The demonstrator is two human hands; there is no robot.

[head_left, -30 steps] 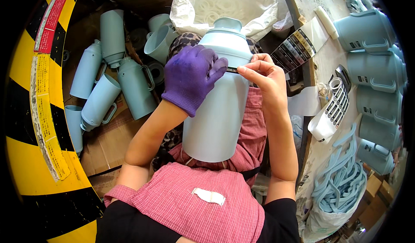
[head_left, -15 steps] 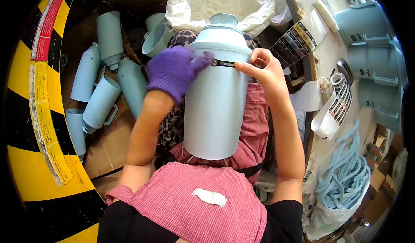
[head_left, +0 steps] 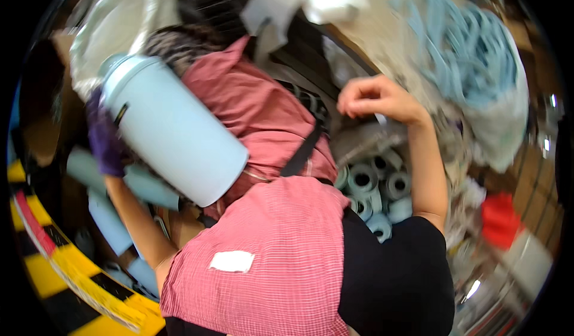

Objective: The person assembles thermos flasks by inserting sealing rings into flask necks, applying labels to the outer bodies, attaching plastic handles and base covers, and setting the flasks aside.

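A light blue thermos flask casing [head_left: 173,130] lies slanted across my lap, its narrower neck end pointing up and left. My left hand [head_left: 106,136], in a purple glove, is wrapped round its left side near the neck. A dark label [head_left: 121,114] shows at the casing's left edge, close to the glove. My bare right hand [head_left: 376,100] is away from the casing, in the air at the right, with its fingers curled in. Nothing shows in its fingers, though they are slightly blurred. Below that hand are several pale blue ring-ended parts [head_left: 362,179].
A white bag [head_left: 122,28] stands beyond the casing's neck. Light blue straps [head_left: 472,58] fill a bag at the upper right. More blue casings [head_left: 110,219] lie at the left, near a yellow and black striped edge [head_left: 78,288]. A red item [head_left: 500,219] is at far right.
The view has swung to the right. My right hand has left the label and moved away from the casing. My left hand keeps hold of the casing, which now appears tilted to the left.
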